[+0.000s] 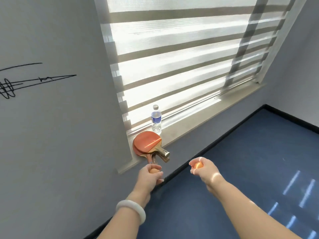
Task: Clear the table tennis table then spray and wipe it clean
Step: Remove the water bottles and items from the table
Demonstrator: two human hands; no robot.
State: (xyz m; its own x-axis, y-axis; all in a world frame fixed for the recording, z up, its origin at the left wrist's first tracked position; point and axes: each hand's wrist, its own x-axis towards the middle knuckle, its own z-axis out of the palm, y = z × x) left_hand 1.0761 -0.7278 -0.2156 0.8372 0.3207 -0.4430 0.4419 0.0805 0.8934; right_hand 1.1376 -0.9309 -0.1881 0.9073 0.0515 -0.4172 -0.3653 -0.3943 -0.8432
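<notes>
Two red table tennis paddles (147, 142) lie stacked on the left end of the window sill (198, 121), handles pointing toward me. My left hand (150, 175) grips an orange ball (154, 170) just below the paddle handles. To the right, over the floor, my right hand (202, 168) holds a second orange ball (198, 165) in curled fingers. The table tennis table is out of view.
A clear water bottle (156, 120) with a blue label stands on the sill behind the paddles. Striped blinds (181, 57) cover the window. A grey wall (51, 135) with black scribbles is at left. Blue floor (241, 169) with dark skirting lies below.
</notes>
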